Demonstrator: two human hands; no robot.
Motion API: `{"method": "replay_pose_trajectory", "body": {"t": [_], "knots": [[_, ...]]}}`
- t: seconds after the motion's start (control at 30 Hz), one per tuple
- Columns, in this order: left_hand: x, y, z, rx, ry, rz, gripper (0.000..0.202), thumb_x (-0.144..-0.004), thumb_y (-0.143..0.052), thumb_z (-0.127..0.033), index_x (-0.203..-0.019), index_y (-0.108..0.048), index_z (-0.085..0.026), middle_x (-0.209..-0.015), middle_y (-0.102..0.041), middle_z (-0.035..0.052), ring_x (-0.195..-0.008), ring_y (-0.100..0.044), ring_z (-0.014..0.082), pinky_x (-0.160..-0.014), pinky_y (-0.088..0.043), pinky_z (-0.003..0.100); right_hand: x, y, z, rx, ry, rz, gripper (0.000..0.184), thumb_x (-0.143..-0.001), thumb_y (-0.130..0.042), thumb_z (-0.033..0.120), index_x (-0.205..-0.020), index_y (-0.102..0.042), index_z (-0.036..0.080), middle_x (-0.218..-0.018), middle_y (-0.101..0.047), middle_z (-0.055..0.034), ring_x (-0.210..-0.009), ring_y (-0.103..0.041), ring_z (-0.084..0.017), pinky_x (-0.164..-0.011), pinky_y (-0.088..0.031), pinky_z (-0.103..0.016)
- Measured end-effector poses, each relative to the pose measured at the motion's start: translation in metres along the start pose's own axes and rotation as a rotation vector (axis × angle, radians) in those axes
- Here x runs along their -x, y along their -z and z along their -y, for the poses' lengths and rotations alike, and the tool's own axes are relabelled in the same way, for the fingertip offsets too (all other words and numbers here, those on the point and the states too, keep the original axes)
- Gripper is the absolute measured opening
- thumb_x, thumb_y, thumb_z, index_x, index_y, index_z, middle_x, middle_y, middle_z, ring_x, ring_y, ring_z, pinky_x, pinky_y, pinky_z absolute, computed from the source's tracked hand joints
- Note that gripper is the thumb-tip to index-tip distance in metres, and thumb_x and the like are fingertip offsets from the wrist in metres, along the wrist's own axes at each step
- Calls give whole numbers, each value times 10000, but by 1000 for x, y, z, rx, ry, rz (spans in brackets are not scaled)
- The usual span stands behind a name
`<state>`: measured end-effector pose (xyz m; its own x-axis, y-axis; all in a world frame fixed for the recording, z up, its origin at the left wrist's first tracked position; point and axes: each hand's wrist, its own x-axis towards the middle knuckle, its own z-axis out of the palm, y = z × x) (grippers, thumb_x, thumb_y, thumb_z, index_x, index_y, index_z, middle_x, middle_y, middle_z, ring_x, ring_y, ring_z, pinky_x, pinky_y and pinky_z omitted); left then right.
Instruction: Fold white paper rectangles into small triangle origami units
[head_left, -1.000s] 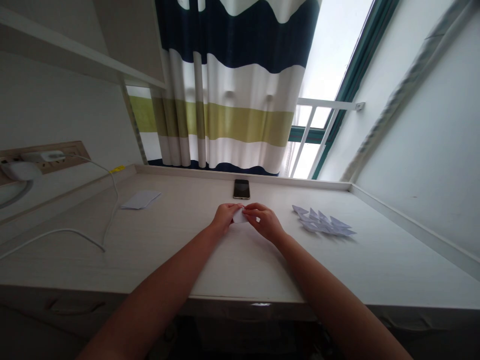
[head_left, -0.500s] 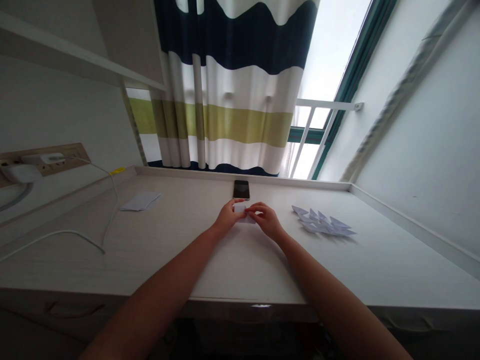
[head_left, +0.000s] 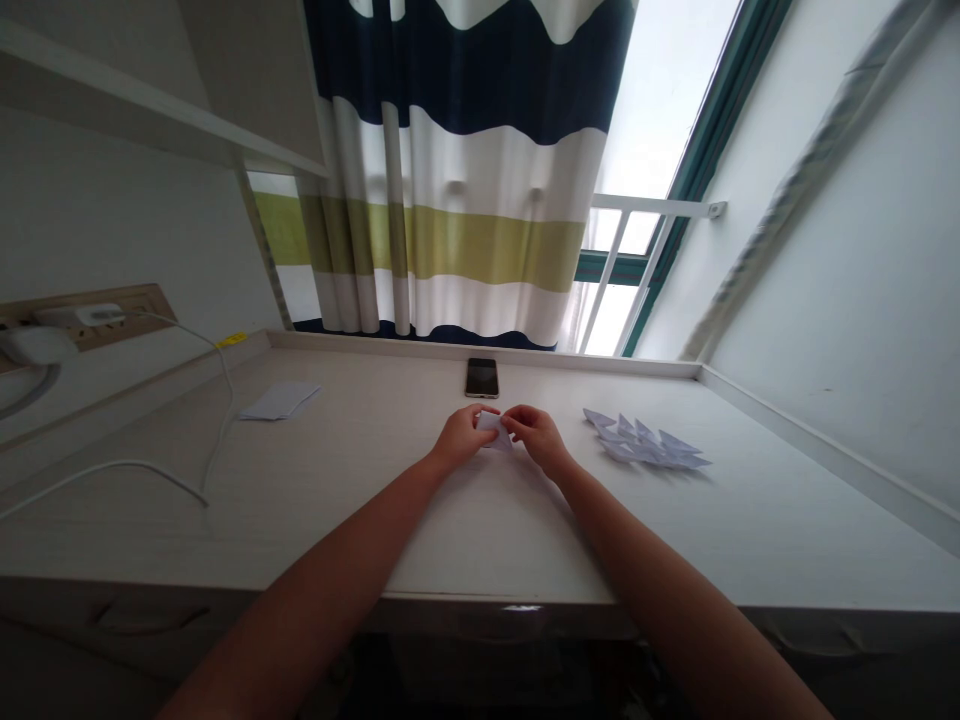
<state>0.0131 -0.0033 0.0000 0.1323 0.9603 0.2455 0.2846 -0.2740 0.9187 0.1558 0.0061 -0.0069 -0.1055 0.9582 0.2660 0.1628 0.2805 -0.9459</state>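
A small piece of folded white paper [head_left: 495, 432] is held between my hands just above the desk. My left hand [head_left: 461, 437] grips its left side, the thumb lying across the front. With thumb and fingers pinched, my right hand [head_left: 531, 428] holds the upper right edge. Folded paper boats [head_left: 649, 443] lie grouped to the right of my right hand. Off to the left is a stack of flat white paper sheets [head_left: 281, 400]. Fine folds in the held paper are too small to make out.
A dark-screened phone [head_left: 481, 378] lies just beyond my hands. A white cable [head_left: 225, 400] runs from the wall socket [head_left: 124, 310] down onto the left of the desk [head_left: 360, 400]. Behind the desk's raised back edge hangs a striped curtain [head_left: 465, 240].
The paper has turned and tilted in my hands, with its upper edge now raised at the right. My right fingers have shifted slightly up and right along it.
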Motion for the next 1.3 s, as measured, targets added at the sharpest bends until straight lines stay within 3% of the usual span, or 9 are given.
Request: {"method": "replay_pose_trajectory", "body": {"t": [0.33,0.73,1.0,1.17,1.3], "knots": [[-2,-3,5,59,10,-33,286,-555,-616,-105,-840,-612,-131,-753,-644,35,-681,-584,141,-620,-436,225,1,0,4,-47,-51,34,203,-601,-619,339,-666,-596,149,-592,-584,5,-541,-506,-98,-500,-434,-235],[-1,-4,5,109,72,9,238,-557,-627,-131,-794,-606,-116,-663,-618,26,-593,-571,134,-538,-434,221,0,1,3,30,-18,32,145,-620,-596,285,-652,-620,146,-533,-566,14,-479,-462,-85,-475,-399,-225],[-1,0,0,56,58,-104,254,-547,-652,-155,-796,-619,-113,-720,-633,41,-646,-574,145,-593,-428,234,0,2,1,41,-59,48,168,-617,-620,296,-672,-632,138,-578,-602,-10,-500,-499,-95,-498,-430,-239],[-1,1,0,68,85,-97,268,-545,-656,-154,-808,-623,-113,-709,-628,28,-636,-565,136,-584,-422,226,-2,4,-4,146,-2,42,159,-637,-600,284,-650,-642,132,-488,-556,9,-457,-459,-87,-490,-393,-233],[-2,0,0,79,98,-114,255,-544,-649,-138,-796,-620,-110,-673,-614,12,-618,-556,126,-579,-422,222,-3,3,-5,109,-10,46,184,-639,-590,308,-651,-638,131,-519,-573,0,-478,-480,-95,-499,-401,-232]]}}
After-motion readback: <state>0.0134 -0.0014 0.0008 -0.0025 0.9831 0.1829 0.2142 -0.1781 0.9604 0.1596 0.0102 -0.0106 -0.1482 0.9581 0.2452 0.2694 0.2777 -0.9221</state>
